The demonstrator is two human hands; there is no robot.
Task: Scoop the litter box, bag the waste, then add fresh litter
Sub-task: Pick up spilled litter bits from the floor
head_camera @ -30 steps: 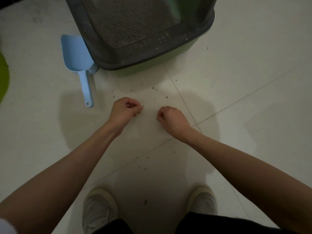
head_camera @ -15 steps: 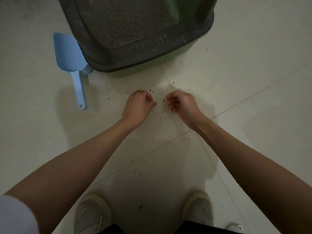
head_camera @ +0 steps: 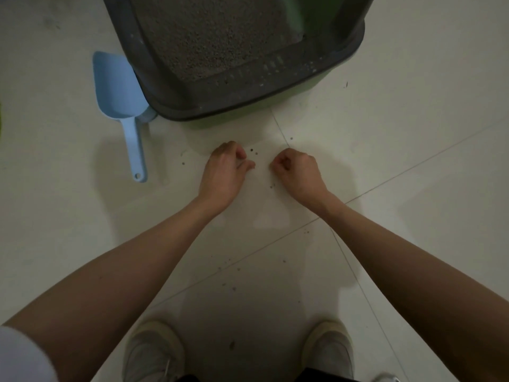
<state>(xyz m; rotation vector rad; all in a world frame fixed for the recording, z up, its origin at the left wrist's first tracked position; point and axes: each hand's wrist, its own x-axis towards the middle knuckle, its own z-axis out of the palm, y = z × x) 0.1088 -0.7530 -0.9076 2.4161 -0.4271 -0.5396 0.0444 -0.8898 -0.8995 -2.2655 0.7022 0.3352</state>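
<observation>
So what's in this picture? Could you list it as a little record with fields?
Litter box: dark rim, green base, grey litter inside
Scoop: blue, flat on the floor beside the box, untouched
Left hand: fingers curled, low over the floor
Right hand: fingers curled, low over the floor
Stray granules: scattered between the hands
Floor: pale tiles

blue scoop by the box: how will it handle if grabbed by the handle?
Likely stiff: the blue scoop looks like moulded plastic. Probably light for its size, being thin-walled and apparently empty. Its broad bowl may make it front-heavy when held at the slim handle. It lies flat on the floor, so rolling seems unlikely.
</observation>
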